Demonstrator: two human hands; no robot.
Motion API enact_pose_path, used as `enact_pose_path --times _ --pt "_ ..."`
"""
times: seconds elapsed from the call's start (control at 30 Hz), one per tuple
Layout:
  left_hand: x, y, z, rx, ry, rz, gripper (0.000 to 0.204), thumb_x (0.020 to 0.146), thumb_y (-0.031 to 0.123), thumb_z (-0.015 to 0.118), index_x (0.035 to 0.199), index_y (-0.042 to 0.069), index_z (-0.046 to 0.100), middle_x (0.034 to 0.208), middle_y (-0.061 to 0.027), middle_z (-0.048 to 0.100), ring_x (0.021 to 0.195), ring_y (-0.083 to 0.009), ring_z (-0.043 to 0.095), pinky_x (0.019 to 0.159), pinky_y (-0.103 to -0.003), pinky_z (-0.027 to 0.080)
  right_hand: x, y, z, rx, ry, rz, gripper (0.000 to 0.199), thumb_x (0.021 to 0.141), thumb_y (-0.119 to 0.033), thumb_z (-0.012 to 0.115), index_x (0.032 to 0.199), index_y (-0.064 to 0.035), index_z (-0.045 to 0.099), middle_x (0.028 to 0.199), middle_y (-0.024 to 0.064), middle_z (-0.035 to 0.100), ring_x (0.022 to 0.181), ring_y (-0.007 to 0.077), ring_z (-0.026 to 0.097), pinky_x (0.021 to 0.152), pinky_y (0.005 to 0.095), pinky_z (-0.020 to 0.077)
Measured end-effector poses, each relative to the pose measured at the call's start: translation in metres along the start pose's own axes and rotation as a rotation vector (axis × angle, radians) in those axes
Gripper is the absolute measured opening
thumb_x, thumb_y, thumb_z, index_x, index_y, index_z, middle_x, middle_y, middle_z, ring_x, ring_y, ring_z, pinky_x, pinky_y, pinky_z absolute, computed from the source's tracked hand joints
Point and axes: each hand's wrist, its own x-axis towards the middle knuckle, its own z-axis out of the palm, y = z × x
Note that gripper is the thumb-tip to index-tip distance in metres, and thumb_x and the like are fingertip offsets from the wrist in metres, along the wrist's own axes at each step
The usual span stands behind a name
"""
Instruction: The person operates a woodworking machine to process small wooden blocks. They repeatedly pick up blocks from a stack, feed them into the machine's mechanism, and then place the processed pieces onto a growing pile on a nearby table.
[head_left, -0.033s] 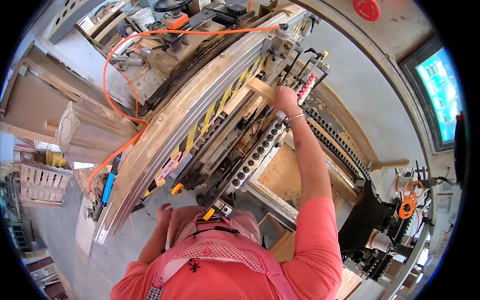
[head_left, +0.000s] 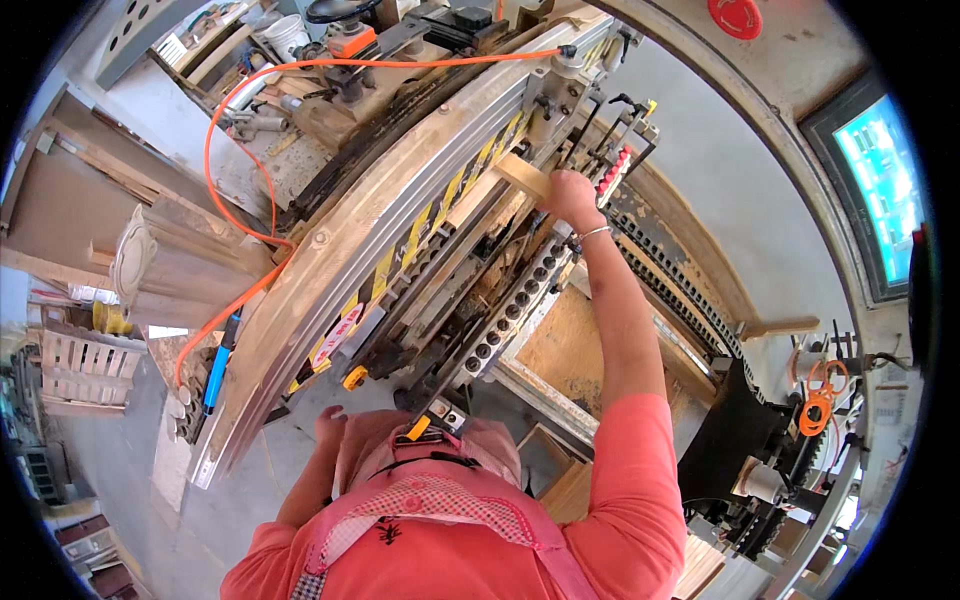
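My right hand [head_left: 573, 200] is closed on the end of a pale wooden strip [head_left: 522, 178], with the arm stretched far forward over the machine. The strip reaches leftward from my fist, toward the yellow-and-black striped rail [head_left: 440, 212]. Below my wrist runs a metal bar with a row of round black-rimmed holes [head_left: 507, 312]. My left hand [head_left: 329, 424] hangs low beside my apron, away from the machine. Most of its fingers are hidden, and no object shows in it.
An orange air hose [head_left: 212, 160] loops over the wooden-topped beam [head_left: 330, 225] and ends near a blue air gun [head_left: 219, 372]. A lit screen [head_left: 882, 180] and a red stop button [head_left: 735, 18] are at right. A wooden panel [head_left: 565, 345] lies beneath my right forearm.
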Motion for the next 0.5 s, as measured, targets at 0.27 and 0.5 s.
enact_pose_path --times 0.27,0.5 --pt "0.000 -0.009 0.001 0.043 -0.031 0.008 0.035 0.067 0.006 0.070 0.101 0.005 0.066 0.100 -0.0113 0.066 0.087 -0.0215 0.062 0.076 -0.032 0.048 0.000 -0.016 -0.016 0.066 0.026 0.092 0.039 0.055 -0.030 0.075 0.077 0.0006 0.067 0.082 0.0178 0.065 0.078 0.0317 0.064 0.071 0.0383 0.0530" --pt "-0.009 -0.006 0.001 -0.023 -0.067 -0.073 0.039 0.064 0.002 0.069 0.103 0.002 0.064 0.102 -0.0119 0.065 0.084 -0.0202 0.062 0.073 -0.031 0.049 0.003 -0.013 -0.009 0.031 0.036 0.081 0.038 0.055 -0.032 0.075 0.076 -0.0004 0.067 0.082 0.0175 0.065 0.077 0.0313 0.064 0.071 0.0383 0.0529"
